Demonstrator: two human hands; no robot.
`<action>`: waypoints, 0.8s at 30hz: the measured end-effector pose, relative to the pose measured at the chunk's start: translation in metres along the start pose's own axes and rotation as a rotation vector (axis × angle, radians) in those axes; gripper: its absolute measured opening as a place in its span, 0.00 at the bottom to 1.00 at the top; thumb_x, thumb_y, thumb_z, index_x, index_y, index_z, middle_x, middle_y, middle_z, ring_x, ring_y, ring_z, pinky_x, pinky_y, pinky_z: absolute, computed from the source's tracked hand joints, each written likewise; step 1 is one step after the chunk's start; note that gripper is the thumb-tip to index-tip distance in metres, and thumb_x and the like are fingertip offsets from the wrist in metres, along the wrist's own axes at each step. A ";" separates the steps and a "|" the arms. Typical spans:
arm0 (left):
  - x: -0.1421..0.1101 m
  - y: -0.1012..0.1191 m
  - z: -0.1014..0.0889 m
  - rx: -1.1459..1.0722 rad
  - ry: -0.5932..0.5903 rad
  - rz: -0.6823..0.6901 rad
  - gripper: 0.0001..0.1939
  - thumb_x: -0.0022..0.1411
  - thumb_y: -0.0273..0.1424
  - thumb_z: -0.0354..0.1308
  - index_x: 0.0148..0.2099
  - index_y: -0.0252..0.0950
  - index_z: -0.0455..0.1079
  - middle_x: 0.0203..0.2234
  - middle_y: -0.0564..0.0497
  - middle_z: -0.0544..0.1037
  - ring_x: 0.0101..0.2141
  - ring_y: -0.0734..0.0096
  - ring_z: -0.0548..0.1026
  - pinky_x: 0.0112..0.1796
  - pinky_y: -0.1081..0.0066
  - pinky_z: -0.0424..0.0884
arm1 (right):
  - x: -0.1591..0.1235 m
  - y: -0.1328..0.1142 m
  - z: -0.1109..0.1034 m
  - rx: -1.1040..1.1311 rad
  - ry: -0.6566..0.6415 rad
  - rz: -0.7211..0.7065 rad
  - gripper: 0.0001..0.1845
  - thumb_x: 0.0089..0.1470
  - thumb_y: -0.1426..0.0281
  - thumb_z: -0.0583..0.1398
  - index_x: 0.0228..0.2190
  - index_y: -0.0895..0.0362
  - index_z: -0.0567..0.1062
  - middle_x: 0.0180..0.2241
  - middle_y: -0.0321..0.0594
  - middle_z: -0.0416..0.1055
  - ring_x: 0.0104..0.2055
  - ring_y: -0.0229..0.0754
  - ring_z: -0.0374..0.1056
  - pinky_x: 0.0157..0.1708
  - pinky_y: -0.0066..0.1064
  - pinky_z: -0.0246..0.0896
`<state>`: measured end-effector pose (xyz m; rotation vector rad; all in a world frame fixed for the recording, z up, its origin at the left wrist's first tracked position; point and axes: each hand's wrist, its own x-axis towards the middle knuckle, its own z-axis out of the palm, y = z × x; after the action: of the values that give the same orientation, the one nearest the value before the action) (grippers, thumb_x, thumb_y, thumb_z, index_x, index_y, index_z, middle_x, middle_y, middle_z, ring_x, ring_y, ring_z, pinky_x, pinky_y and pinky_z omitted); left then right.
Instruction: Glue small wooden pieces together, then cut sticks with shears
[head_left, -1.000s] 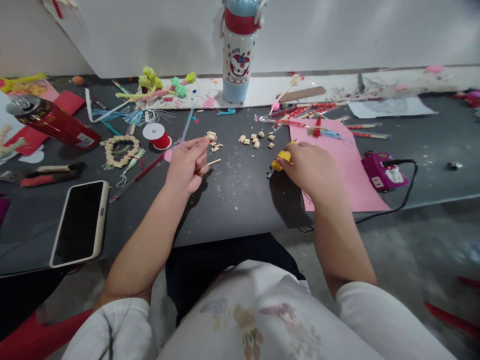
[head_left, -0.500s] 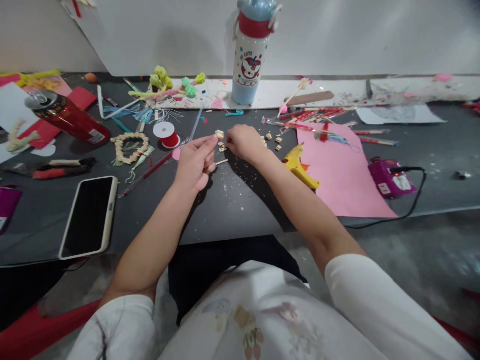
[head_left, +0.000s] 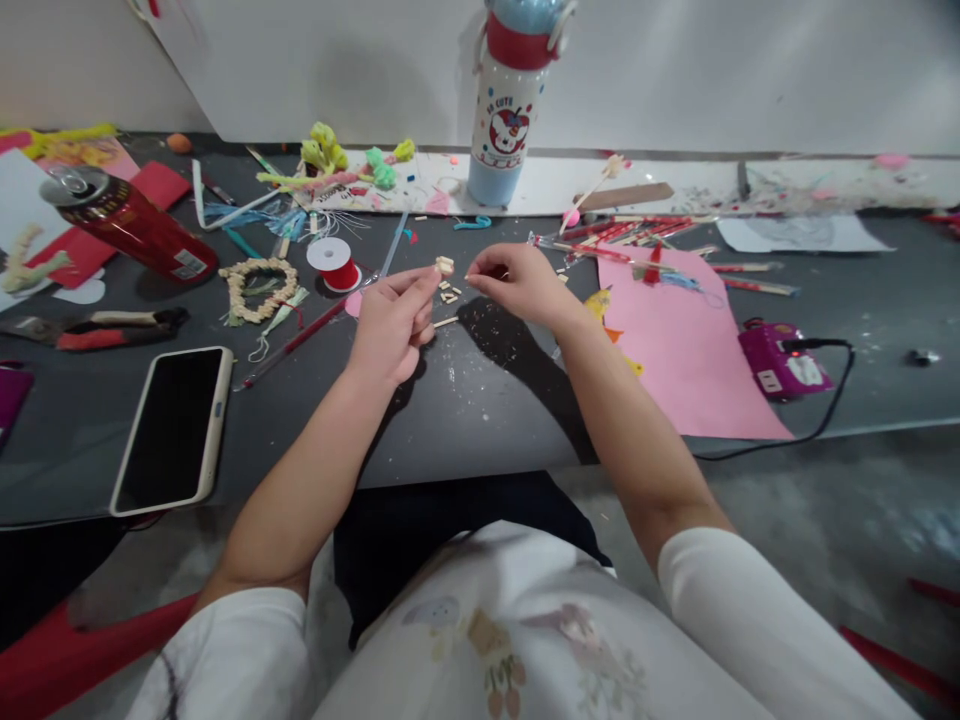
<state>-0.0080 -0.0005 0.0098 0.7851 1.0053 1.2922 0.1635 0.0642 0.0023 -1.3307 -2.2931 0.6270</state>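
My left hand (head_left: 396, 325) pinches a small cluster of pale wooden stick pieces (head_left: 445, 265) between thumb and fingertips. Just to the right, my right hand (head_left: 521, 282) is closed in a pinch, with a tiny pale stick piece (head_left: 469, 278) at its fingertips. The two hands are apart. Several loose stick pieces (head_left: 449, 296) lie on the dark table between them, and a longer thin stick (head_left: 446, 322) lies beside my left hand. Behind my right wrist is a yellow glue gun (head_left: 598, 304), partly hidden by the forearm.
A bottle (head_left: 506, 125) stands at the back. Leftward are a red thread spool (head_left: 341, 275), a beaded ring (head_left: 260, 292), a tilted can (head_left: 135, 225), pliers (head_left: 112, 330) and a phone (head_left: 174, 430). Pink paper (head_left: 675, 350) and a corded purple box (head_left: 784, 358) lie right.
My right hand let go of the glue gun on the pink paper, reached left to the loose pieces, and has drawn back slightly with a tiny piece. My left hand keeps its pinch.
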 end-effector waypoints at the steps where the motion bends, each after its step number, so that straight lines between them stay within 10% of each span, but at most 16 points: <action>1: -0.001 0.000 0.000 0.005 -0.001 0.003 0.06 0.55 0.33 0.68 0.32 0.36 0.76 0.11 0.64 0.52 0.13 0.86 0.46 0.14 0.79 0.44 | -0.006 0.001 -0.003 0.089 0.010 -0.025 0.11 0.59 0.66 0.57 0.37 0.60 0.76 0.32 0.40 0.74 0.34 0.38 0.66 0.37 0.30 0.61; 13: -0.003 -0.006 0.002 0.070 0.009 0.021 0.07 0.53 0.34 0.70 0.31 0.38 0.77 0.12 0.62 0.55 0.14 0.85 0.49 0.15 0.77 0.46 | -0.037 -0.007 0.006 0.554 0.179 -0.082 0.13 0.58 0.59 0.60 0.34 0.56 0.73 0.29 0.37 0.72 0.32 0.36 0.70 0.36 0.31 0.70; 24: -0.008 -0.007 0.006 0.093 -0.002 0.028 0.06 0.53 0.33 0.69 0.32 0.37 0.78 0.13 0.61 0.56 0.14 0.86 0.50 0.15 0.79 0.46 | -0.047 -0.015 0.000 0.308 0.262 -0.049 0.10 0.55 0.67 0.61 0.41 0.53 0.75 0.39 0.40 0.76 0.38 0.40 0.72 0.43 0.37 0.73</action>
<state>0.0005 -0.0087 0.0075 0.8737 1.0620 1.2753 0.1752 0.0161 0.0049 -1.1327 -1.9249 0.7105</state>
